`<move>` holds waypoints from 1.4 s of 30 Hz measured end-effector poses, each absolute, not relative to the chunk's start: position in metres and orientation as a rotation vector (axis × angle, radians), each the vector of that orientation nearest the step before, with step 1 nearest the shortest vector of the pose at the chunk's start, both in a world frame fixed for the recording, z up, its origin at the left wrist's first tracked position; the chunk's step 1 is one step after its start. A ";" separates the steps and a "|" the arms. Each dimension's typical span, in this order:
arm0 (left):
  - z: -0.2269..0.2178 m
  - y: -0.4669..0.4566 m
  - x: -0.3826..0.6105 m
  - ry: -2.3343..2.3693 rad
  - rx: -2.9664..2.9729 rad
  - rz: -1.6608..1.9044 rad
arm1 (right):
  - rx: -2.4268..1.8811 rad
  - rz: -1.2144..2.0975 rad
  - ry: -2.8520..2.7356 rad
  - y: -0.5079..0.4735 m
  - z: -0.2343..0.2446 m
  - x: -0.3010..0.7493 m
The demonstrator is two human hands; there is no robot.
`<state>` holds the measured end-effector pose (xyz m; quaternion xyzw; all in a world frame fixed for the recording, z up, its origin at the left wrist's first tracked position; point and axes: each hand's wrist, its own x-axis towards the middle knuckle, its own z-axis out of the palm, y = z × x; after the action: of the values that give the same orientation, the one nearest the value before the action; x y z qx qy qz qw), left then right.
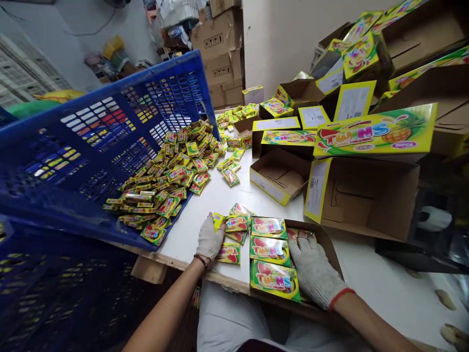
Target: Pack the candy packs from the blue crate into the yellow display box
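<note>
Head view. Left hand [210, 239], in a white knit glove with a beaded bracelet [201, 261] at the wrist, rests at the left edge of a small pile of loose Twins candy packs [236, 223]. Its fingers bend toward the yellow pack at that edge; cannot tell whether they pinch it. Right hand [314, 271], gloved likewise with a red cuff, lies palm down inside an open cardboard carton [331, 244] at the near table edge, fingers extended and slightly apart over the packs there. The packs are in three places: in the carton, loose between carton and left hand, and heaped in the mouth of a tipped blue plastic crate [110, 93].

Handling (judged): packs look light, flat and fairly stiff; the glossy print may slip a little against knit cotton. Corners probably crush under a hard squeeze. Best hold: the two short ends, or both long edges, thumb opposite fingers.

Count: left column of the carton, 3 packs, faces up; at least 1 more partly under the right hand. Loose pile by the left hand, about 5, overlapping. Crate heap, too many to count. Tipped crate, 1. Open-mouthed brown boxes [361, 193] nearest the carton, 2; further boxes behind overlap, no reliable count.
</note>
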<state>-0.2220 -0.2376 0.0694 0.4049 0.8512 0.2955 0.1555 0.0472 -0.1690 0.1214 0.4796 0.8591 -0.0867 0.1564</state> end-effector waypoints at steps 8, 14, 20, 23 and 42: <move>0.149 -0.241 -0.183 1.847 0.937 1.544 | 1.456 -0.992 2.839 -0.156 0.183 0.062; 0.216 -0.224 -0.107 0.858 0.613 1.314 | 0.876 -1.316 3.277 -0.150 0.238 0.060; 0.203 -0.226 -0.100 1.097 0.963 1.146 | 1.008 -1.265 2.877 -0.136 0.259 0.095; 0.177 -0.243 -0.114 1.539 1.565 1.200 | 1.409 -0.973 2.544 -0.137 0.247 0.112; 0.099 -0.293 -0.174 2.038 1.969 0.901 | 0.919 -0.279 2.656 -0.173 0.177 0.094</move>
<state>-0.1743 -0.2930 0.0988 0.6598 0.6829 0.3021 0.0841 0.0941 -0.1730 0.1767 0.3213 0.9286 -0.0975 0.1581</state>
